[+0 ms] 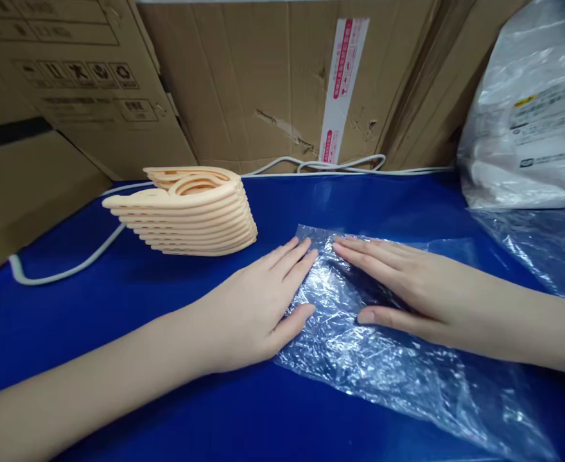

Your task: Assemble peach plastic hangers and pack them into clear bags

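Observation:
A crinkled clear plastic bag (345,346) lies flat on the blue table surface, stretching toward the lower right. On its left edge rests my left hand (268,305), palm down with the fingers extended. My right hand (408,279) presses on the bag's upper part, its fingers stretched out and the thumb apart. A narrow gap separates the two sets of fingertips. Neither hand grips anything. Behind my left hand stands a stack of peach-coloured looped pieces (196,212), which look like folded hangers, though their kind is unclear.
Cardboard boxes (244,83) wall off the back and left. A white cable (70,276) runs along the table's rear and left. At the right stands a white plastic package (528,128) with printed labels, beside more clear plastic film (542,250).

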`<action>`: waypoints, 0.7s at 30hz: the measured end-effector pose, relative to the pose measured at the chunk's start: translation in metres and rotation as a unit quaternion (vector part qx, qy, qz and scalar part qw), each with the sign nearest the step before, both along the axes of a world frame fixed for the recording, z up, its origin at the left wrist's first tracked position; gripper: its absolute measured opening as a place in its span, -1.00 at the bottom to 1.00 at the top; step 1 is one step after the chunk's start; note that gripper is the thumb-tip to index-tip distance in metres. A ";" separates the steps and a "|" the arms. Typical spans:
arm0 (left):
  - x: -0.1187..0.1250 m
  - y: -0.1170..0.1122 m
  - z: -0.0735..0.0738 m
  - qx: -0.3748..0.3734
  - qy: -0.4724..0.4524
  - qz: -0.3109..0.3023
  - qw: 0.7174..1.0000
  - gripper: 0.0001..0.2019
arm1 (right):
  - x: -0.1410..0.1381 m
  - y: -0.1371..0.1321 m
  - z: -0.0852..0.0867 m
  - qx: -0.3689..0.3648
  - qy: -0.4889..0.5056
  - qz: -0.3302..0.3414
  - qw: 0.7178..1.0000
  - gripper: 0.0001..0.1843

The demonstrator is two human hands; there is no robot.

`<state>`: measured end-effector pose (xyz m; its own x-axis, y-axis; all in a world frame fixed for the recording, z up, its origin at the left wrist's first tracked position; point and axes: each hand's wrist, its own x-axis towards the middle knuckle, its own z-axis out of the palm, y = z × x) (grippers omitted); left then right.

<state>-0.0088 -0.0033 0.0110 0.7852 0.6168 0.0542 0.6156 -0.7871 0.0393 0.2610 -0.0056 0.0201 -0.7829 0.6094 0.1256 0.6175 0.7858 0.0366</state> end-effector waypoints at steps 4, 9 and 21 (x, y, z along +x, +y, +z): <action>0.003 -0.009 -0.002 0.047 0.037 0.048 0.997 -0.30 | 0.013 0.009 -0.002 -0.037 -0.032 -0.005 0.999 -0.21; 0.008 -0.018 -0.007 0.146 0.032 0.113 0.982 -0.33 | 0.032 0.026 -0.012 0.072 -0.029 -0.091 0.993 -0.40; 0.010 -0.019 -0.006 0.109 0.017 0.120 0.987 -0.39 | -0.010 -0.007 0.003 0.034 0.007 0.010 0.999 -0.46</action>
<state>0.0009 -0.0219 0.0046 0.6210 0.7622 0.1826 0.7838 -0.6053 -0.1388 0.2505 -0.0126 0.0228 -0.7925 0.5838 0.1766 0.6029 0.7936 0.0819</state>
